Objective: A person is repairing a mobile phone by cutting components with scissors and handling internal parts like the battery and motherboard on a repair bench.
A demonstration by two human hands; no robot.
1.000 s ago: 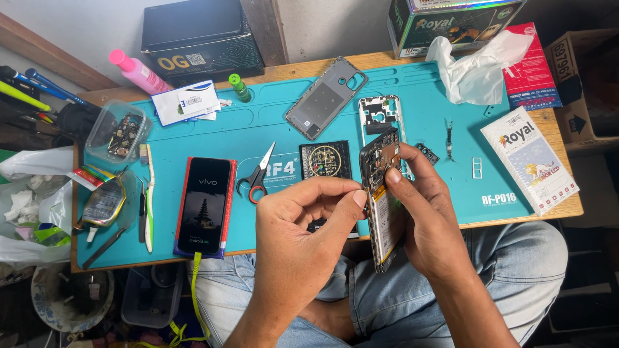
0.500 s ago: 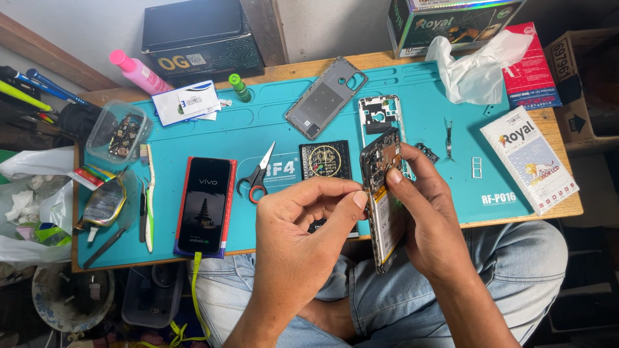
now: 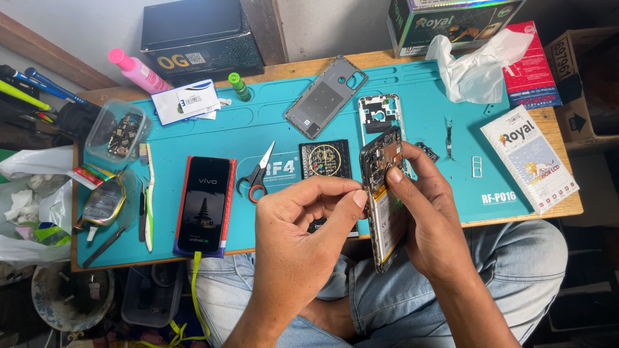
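Scissors (image 3: 256, 177), dark square pad (image 3: 326, 160) crowd mat centre – bare teal mat (image 3: 516, 167) right – passable

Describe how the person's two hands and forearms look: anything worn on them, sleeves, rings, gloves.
Both the left hand and the right hand are bare: no gloves, rings, watch or bracelets show. The forearms are uncovered too, with no sleeve in view. Fingernails are short.

Almost nothing has shifted since a second ago: the left hand (image 3: 303, 225) has drawn its thumb and forefinger a touch tighter against the edge of the opened phone (image 3: 382, 193), itself tilted barely more upright.
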